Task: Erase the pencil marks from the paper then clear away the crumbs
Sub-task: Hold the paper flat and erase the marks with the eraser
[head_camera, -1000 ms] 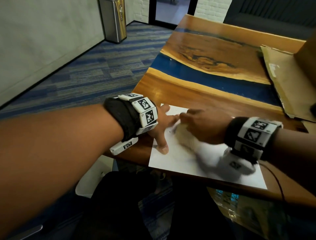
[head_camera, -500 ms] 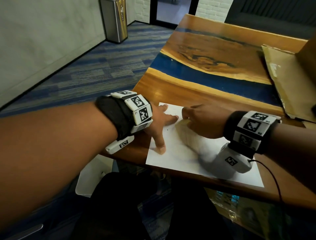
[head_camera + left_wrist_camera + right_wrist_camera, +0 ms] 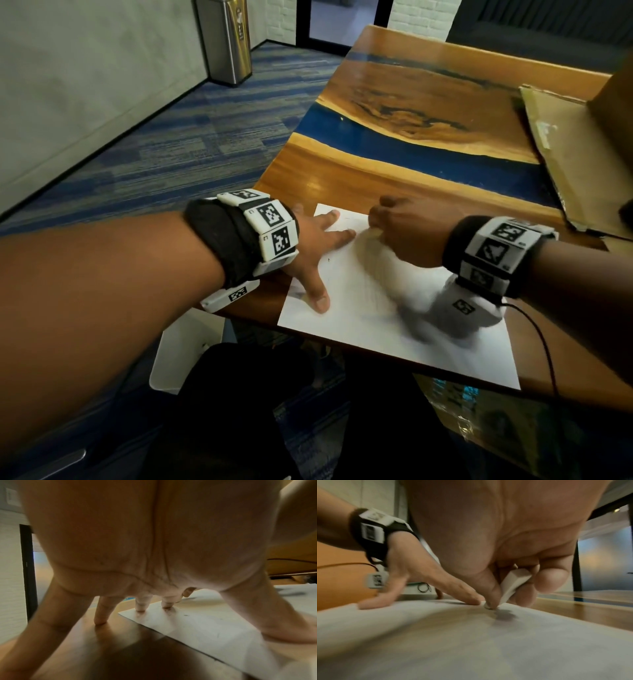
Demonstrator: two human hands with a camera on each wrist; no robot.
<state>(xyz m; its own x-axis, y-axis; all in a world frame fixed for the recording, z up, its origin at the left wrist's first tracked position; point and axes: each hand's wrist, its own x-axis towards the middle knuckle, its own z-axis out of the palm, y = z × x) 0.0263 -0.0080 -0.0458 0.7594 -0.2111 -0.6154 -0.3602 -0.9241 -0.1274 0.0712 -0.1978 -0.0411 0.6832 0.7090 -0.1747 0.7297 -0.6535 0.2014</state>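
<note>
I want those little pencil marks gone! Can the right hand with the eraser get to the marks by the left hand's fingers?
Probably yes. The right hand pinches the eraser on the paper, beside the marks. Only the left hand fingertips crowd them.

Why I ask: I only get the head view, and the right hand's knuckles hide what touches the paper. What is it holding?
Observer: In the right wrist view, the right hand pinches a white eraser between thumb and fingers, its lower end on the paper.
Operator: Is the left hand fully on the sheet?
Observer: Not fully. The left wrist view shows two fingertips and the thumb on the paper, but another fingertip rests on the wooden table.
Operator: Any marks near those fingers?
Observer: Faint dark smudges sit by one fingertip; whether pencil marks or crumbs, I cannot tell.
</note>
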